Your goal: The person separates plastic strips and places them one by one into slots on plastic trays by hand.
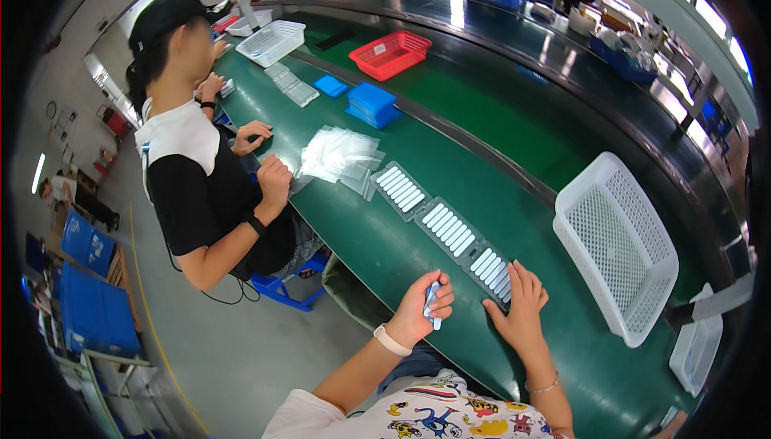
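Observation:
My left hand point(424, 310) is closed around a few small white-and-blue strips point(432, 304), held above the table's near edge. To its right, my right hand point(522, 310) has its fingers stretched out and thumb spread, touching the near end of a dark tray point(491, 272) with white strips in a row. My right palm and fingers hide part of that end. In line with it lie a second tray of strips point(448, 228) and a third tray point(399, 190), running away to the far left.
Clear plastic bags point(341, 154) lie in a pile before a co-worker point(189, 174) seated at left. Blue stacked pieces point(372, 105) and a red basket point(390, 55) sit farther off. A large white basket point(617, 250) stands tilted at right, near a smaller white basket point(697, 347).

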Motion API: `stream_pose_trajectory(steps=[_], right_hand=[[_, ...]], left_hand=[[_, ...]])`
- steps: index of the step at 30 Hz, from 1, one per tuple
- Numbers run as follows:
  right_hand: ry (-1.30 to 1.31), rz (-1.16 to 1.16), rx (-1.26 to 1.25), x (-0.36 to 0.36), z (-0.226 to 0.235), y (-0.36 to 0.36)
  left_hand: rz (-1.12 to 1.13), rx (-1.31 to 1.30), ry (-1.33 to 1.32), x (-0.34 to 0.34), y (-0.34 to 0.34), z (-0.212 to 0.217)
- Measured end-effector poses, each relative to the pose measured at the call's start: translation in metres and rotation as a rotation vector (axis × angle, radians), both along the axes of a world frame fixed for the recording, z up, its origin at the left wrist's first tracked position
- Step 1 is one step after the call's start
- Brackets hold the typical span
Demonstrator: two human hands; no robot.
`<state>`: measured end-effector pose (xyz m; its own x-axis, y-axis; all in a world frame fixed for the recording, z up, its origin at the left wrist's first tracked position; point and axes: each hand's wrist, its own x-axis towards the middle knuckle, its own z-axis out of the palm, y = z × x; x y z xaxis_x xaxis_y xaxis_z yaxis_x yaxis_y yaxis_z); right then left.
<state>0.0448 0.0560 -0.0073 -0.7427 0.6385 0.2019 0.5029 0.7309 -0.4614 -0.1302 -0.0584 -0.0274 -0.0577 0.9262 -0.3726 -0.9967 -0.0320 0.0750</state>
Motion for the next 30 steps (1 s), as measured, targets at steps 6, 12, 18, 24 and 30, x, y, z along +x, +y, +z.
stream_pose_trajectory(steps=[6,12,18,24,30], right_hand=[[0.043,-0.131,-0.002,0.005,-0.007,-0.009],[0.196,-0.149,-0.091,0.022,-0.014,0.003],[0.784,0.065,-0.06,0.018,-0.015,0.012],[0.59,-0.076,0.096,0.03,-0.021,0.021],[0.556,-0.084,0.091,0.033,-0.02,0.03]], left_hand=[[-0.012,0.025,-0.015,0.021,0.025,0.002],[-0.058,0.05,0.084,0.044,0.073,0.011],[-0.248,0.091,-0.024,0.073,0.123,0.016],[-0.544,0.676,-0.292,0.115,0.154,-0.083],[-0.619,-0.309,0.025,0.102,0.15,0.03]])
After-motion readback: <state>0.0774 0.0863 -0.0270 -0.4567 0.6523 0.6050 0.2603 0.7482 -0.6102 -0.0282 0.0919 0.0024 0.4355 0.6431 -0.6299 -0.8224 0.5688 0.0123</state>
